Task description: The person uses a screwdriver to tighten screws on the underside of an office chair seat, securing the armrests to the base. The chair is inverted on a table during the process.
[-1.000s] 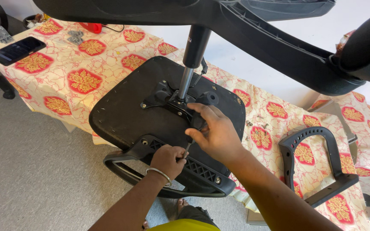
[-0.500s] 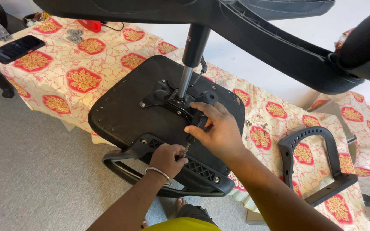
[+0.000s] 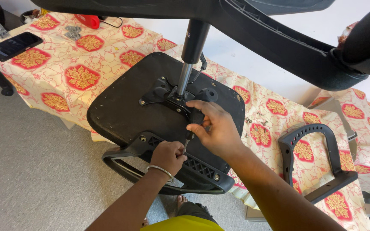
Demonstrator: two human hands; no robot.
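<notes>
An upturned office-chair seat [image 3: 120,113] lies with its black underside facing up, resting on the edge of a desk [image 3: 52,92] covered in a cream cloth with red and gold medallions. A metal mounting plate [image 3: 163,95] is fixed at the middle of the underside, and a gas column [image 3: 189,60] rises from it toward the chair base [image 3: 279,38] that spans the top of the view.

The left hand [image 3: 168,156] is clenched around the handle of a slim tool [image 3: 188,139], probably a hex key or screwdriver, just above the armrest [image 3: 168,171] already mounted on the seat's near edge. A metal bangle [image 3: 159,170] sits on that wrist. The right hand [image 3: 215,128] is curled over the upper end of the same tool, its fingers pinching the shaft and the fingertips reaching to the edge of the mounting plate. The tool stands tilted between both hands, its tip against the seat underside; what it engages is hidden by the fingers.

A second armrest [image 3: 313,158], loose, lies on the desk to the right, well apart from the seat. Small screws [image 3: 258,117] lie on the cloth between them. A phone [image 3: 11,45] lies at the far left corner, with a red object [image 3: 86,20] and small metal parts [image 3: 73,32] beyond it. Grey carpet [image 3: 26,179] covers the floor.
</notes>
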